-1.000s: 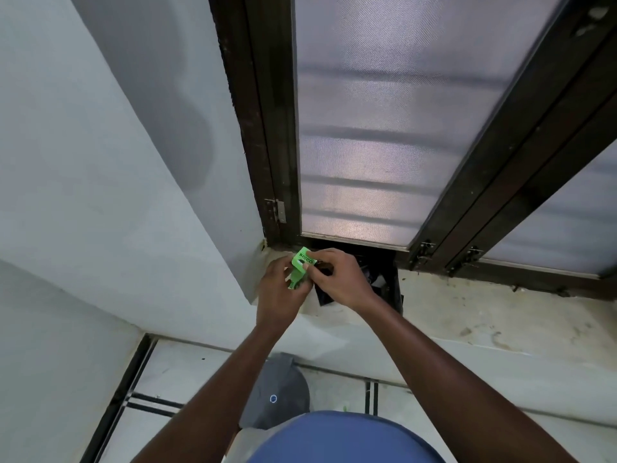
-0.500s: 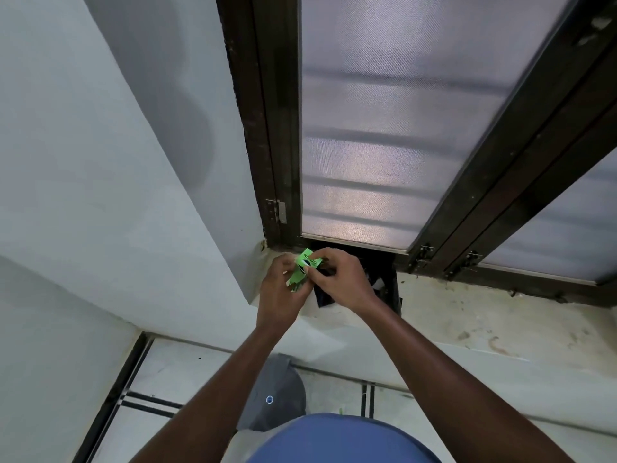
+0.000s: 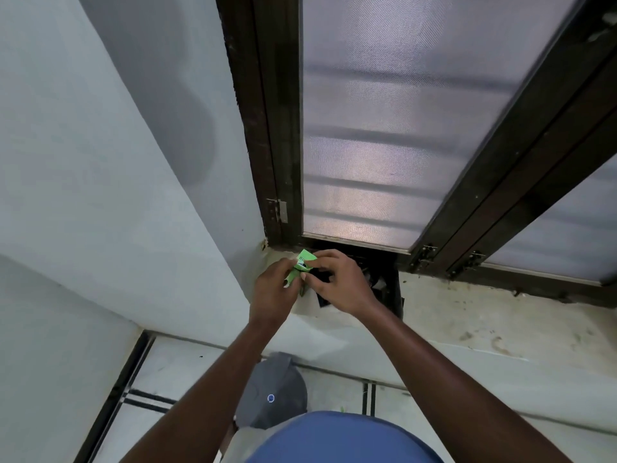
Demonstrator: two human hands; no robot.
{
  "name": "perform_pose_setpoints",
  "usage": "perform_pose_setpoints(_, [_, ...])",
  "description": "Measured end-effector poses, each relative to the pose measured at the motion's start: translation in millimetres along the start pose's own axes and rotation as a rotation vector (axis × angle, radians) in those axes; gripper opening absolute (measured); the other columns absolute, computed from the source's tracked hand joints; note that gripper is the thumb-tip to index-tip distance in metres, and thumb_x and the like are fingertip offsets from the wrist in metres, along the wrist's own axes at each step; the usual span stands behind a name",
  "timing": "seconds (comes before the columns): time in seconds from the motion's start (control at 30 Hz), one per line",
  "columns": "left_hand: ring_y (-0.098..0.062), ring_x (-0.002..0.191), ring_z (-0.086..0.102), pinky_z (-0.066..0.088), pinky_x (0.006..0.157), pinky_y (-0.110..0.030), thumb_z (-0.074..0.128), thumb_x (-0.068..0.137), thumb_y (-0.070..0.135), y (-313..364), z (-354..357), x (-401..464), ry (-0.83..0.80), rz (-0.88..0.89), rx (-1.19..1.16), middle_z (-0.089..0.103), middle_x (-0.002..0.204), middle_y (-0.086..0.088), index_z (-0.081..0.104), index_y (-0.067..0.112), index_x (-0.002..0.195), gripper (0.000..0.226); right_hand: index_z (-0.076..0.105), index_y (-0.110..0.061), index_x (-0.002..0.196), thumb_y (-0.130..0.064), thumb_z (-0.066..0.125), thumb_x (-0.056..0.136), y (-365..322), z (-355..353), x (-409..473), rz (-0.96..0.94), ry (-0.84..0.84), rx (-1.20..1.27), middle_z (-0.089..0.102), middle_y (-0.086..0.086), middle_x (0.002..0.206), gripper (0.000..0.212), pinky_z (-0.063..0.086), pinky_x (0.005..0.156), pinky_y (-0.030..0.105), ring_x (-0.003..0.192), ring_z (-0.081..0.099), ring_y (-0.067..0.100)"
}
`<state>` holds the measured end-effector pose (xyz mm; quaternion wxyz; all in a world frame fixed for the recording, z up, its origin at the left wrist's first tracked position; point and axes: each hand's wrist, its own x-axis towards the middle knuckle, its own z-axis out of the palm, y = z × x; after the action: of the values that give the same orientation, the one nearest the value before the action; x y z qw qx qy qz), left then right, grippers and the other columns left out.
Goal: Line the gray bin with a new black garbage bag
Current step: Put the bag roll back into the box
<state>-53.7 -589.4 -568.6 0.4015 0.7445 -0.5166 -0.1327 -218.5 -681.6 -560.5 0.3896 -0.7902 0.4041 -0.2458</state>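
pale wall [image 3: 100,195] on the left, meets a dark wooden window frame [image 3: 267,128] with frosted mesh panes [image 3: 384,128]. stained stone ledge [image 3: 484,322] runs under the window, this is the surface the hands work over. white tiled floor [image 3: 173,372] with black stripes below. gray bin [image 3: 272,390] stands on the floor under the ledge, lid shut, partly hidden by the left forearm and a blue shirt [image 3: 344,439]. black bags [image 3: 374,279] sit bunched in a dark gap at the window base, on the ledge, behind the right hand. left hand [image 3: 275,289] curled closed, pinching the lower end of a green packet [image 3: 300,267]. right hand [image 3: 337,282] fingers bent, thumb and fingertips gripping the packet's upper part. packet folded, some print on it, too small to read. both hands touching, just above the ledge corner.
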Motion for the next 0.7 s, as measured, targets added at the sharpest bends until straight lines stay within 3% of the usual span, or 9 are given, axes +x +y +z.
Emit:
perform_pose_setpoints(0.2, [-0.025,0.095,0.077,0.062,0.083,-0.041,0.070,0.102,0.017,-6,-12,9,-0.087,0.111,0.053,0.082,0.110,-0.003,0.075,0.015,0.119,0.018,0.083,-0.028,0.128,-0.045,0.076,0.100,-2,0,-2,0.004,0.008,-0.018,0.066,-0.016,0.135,0.034,0.063,0.097,0.039,0.118,0.068,0.003])
perform_pose_setpoints(0.47, [-0.041,0.078,0.069,0.057,0.065,-0.044,0.061,0.107,0.019,-11,-20,12,-0.227,0.210,0.318,0.077,0.101,-0.014,0.067,0.011,0.112,0.012,0.085,-0.026,0.121,-0.034,0.079,0.102,2,6,-7,-0.055,0.023,-0.030,0.068,-0.013,0.135,0.022,0.064,0.093,0.039,0.114,0.071,0.007])
perform_pose_setpoints(0.6, [-0.040,0.080,0.068,0.059,0.069,-0.048,0.060,0.105,0.014,-18,-22,9,-0.265,0.219,0.311,0.074,0.106,-0.013,0.064,0.011,0.110,0.007,0.082,-0.033,0.125,-0.046,0.072,0.102,1,10,-16,-0.063,0.068,-0.081,0.067,-0.016,0.135,0.028,0.064,0.091,0.040,0.113,0.071,0.007])
perform_pose_setpoints(0.7, [-0.034,0.081,0.071,0.059,0.070,-0.044,0.065,0.099,0.004,-18,-16,4,-0.136,0.140,0.136,0.074,0.097,-0.010,0.066,0.009,0.099,0.005,0.059,-0.035,0.141,-0.041,0.076,0.092,1,14,-22,0.010,0.023,-0.028,0.062,-0.014,0.139,0.052,0.062,0.095,0.043,0.119,0.068,0.010])
